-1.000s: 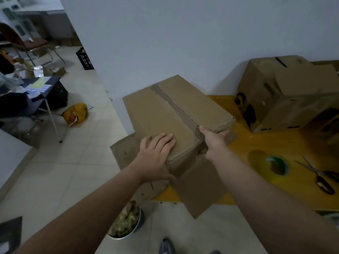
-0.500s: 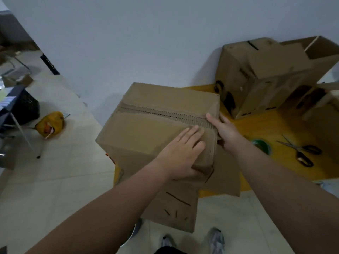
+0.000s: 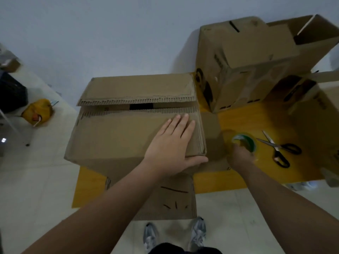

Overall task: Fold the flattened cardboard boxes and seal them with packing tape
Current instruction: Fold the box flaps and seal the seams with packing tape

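Note:
A brown cardboard box [image 3: 119,136] stands on the left end of the yellow table [image 3: 260,120]. Its two top flaps are folded down, with a narrow dark gap [image 3: 141,106] left between them. My left hand [image 3: 172,143] presses flat on the near flap at its right end, thumb along the box's front edge. To the right, my right hand [image 3: 238,158] is at the near rim of a green-cored tape roll [image 3: 245,139] lying on the table. It is blurred, so its grip is unclear. The box's lower flaps hang over the table's front edge.
Black-handled scissors [image 3: 278,149] lie just right of the tape. A larger folded box [image 3: 247,66] stands at the back of the table and an open box [image 3: 322,110] at the right. A yellow bag [image 3: 37,112] lies on the floor to the left. My shoes [image 3: 150,237] are below.
The box has turned square to me and settled on the table. My right hand left its right end and went to the tape roll. A gap opened between the top flaps.

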A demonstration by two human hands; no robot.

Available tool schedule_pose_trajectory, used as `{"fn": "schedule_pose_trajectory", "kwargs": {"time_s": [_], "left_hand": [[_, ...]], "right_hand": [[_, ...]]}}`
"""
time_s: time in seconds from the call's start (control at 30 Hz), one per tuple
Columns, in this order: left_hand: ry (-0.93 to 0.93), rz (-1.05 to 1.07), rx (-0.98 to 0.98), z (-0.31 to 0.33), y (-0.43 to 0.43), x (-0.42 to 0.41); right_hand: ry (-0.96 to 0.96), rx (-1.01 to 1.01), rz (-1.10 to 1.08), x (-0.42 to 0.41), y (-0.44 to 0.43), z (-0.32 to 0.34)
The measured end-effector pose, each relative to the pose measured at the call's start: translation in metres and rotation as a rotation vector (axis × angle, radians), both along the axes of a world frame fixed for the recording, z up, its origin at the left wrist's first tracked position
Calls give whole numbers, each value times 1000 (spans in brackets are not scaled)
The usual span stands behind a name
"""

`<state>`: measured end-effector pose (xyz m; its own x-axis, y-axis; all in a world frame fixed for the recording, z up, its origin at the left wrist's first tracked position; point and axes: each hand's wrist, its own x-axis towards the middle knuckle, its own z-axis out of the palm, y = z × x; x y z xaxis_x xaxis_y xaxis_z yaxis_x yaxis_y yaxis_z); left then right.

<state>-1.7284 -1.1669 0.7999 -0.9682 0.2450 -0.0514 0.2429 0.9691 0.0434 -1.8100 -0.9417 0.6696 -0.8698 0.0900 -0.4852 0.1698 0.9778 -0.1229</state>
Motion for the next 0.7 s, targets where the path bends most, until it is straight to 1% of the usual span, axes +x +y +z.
{"fn": "schedule_pose_trajectory", "kwargs": {"time_s": [0.07, 0.13, 0.2, 0.27, 0.4, 0.5, 0.57, 0.63, 0.67, 0.7], "left_hand": [[-20, 10, 15, 3, 6, 0], [-33, 12, 32, 6, 13, -3], [-23, 14, 70, 10, 22, -6], [7, 23, 90, 12, 28, -9], [28, 57, 108, 11, 28, -5], [32, 98, 174, 10, 11, 2], [-22, 100, 269, 15, -8, 3], [-79, 101, 373, 24, -33, 1], [-36, 110, 390, 28, -47, 1], [50, 136, 368, 29, -63, 1]], "right_hand": [[84, 93, -21, -6, -1, 4], [165, 130, -16, -12, -4, 13], [273, 89, 24, -19, -5, 22], [366, -27, 55, -26, -9, 36], [582, -395, 38, -30, -26, 77], [763, -565, 95, -19, -44, 108], [878, -619, 158, -11, -59, 129], [973, -637, 271, -5, -74, 146], [1003, -628, 353, -3, -82, 152], [1014, -600, 442, -1, -91, 156]]}}
